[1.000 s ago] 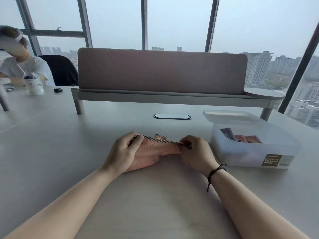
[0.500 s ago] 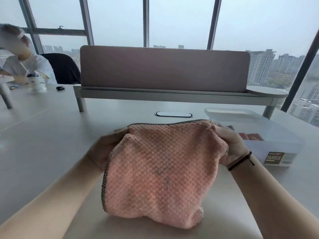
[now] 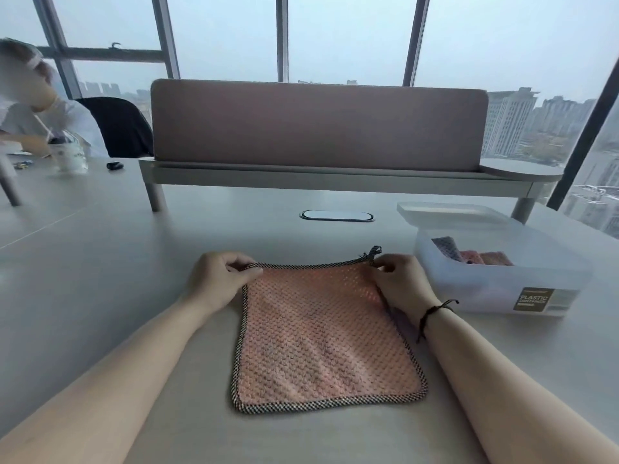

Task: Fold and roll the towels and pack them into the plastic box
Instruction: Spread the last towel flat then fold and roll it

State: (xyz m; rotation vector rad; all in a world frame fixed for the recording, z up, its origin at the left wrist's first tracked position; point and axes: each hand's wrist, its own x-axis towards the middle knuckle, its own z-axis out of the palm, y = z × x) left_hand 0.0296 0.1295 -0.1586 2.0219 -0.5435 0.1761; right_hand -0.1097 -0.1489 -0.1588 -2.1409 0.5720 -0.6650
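Soft, light pink towel point(image 3: 326, 336) lies limp on the counter point(image 3: 100, 279); left hand point(image 3: 214, 283) and right hand point(image 3: 400, 284) each keep a pinching grip on a far corner, the best hold.

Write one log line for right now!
pink towel: flat on table | left hand, right hand: pinch far corners | plastic box: open

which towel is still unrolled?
The pink towel lying flat on the table, both hands pinching its far corners. The others sit rolled inside the plastic box.

Pink desk divider point(image 3: 318, 125), seated person point(image 3: 40, 112)
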